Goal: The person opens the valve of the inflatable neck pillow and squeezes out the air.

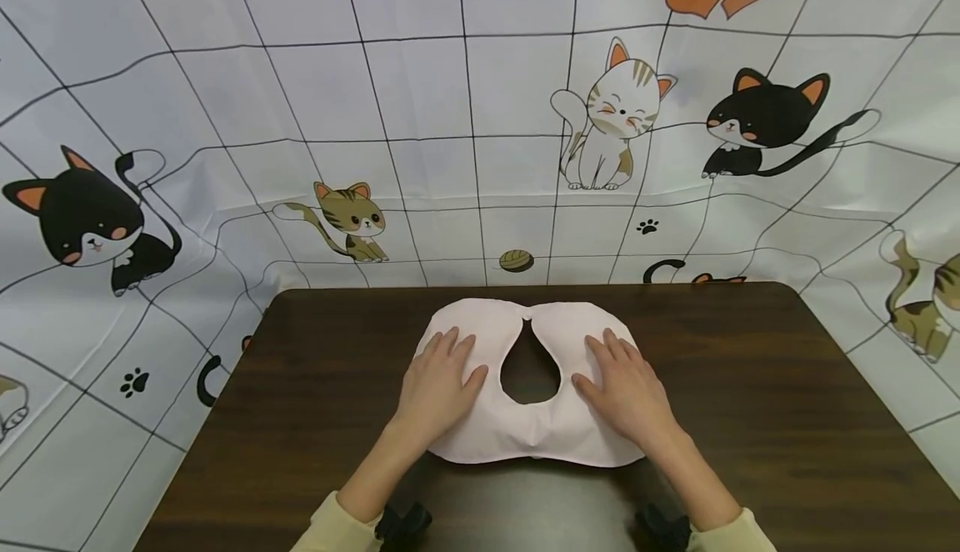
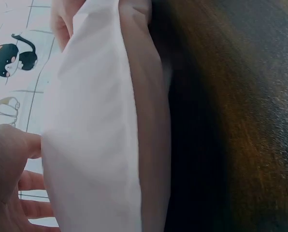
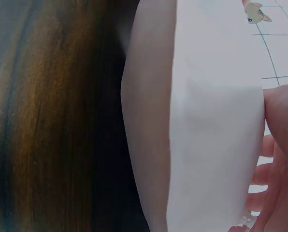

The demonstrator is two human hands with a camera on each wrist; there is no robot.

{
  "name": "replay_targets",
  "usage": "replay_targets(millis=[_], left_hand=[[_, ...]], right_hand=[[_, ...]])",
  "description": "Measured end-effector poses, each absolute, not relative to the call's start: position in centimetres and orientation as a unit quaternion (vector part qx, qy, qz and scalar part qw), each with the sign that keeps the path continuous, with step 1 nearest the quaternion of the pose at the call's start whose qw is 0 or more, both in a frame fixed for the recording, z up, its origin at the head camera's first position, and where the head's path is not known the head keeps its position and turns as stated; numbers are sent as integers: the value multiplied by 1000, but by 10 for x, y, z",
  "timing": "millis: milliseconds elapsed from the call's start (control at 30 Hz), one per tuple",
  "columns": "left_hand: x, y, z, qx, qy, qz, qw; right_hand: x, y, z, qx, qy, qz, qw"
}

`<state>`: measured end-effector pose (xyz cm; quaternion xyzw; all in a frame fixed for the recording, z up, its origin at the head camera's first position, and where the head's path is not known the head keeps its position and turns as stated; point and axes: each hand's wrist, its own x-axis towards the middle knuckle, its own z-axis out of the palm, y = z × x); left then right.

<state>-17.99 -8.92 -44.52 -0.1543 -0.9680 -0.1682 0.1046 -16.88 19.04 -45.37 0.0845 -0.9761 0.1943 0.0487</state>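
A pale pink neck pillow (image 1: pixel 532 431) lies in front of me, its two lobes meeting at the far side around a teardrop-shaped hole. On its left lobe rests my left hand (image 1: pixel 438 381), fingers spread and fairly straight. My right hand (image 1: pixel 626 385) lies likewise on the right lobe, thumb toward the hole. The left wrist view shows the pillow's seamed near side (image 2: pixel 91 121) with the left thumb and fingers (image 2: pixel 35 181) at its upper face. In the right wrist view, the right hand (image 3: pixel 281 164) touches the same upper face.
Beneath the pillow is a dark wood-grain table (image 1: pixel 315 419) with rounded far corners. A white curtain (image 1: pixel 420 118) printed with cats and grid lines hangs behind and beside it. Black wrist mounts (image 1: pixel 405 523) sit below both wrists.
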Motion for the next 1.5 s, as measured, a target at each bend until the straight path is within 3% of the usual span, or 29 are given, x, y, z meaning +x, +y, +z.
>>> replay_targets(millis=[700, 1033, 1200, 1500], left_hand=[[-172, -89, -451, -158, -967, -156, 121], [-154, -85, -435, -152, -966, -159, 133], [-151, -82, -440, -146, -969, -160, 118], [-151, -84, -451, -152, -967, -154, 136]], right_hand=[[-164, 191, -459, 81, -977, 195, 41], [-145, 195, -451, 90, -971, 209, 73], [-142, 195, -459, 81, -970, 217, 74], [-143, 191, -466, 73, -972, 207, 86]])
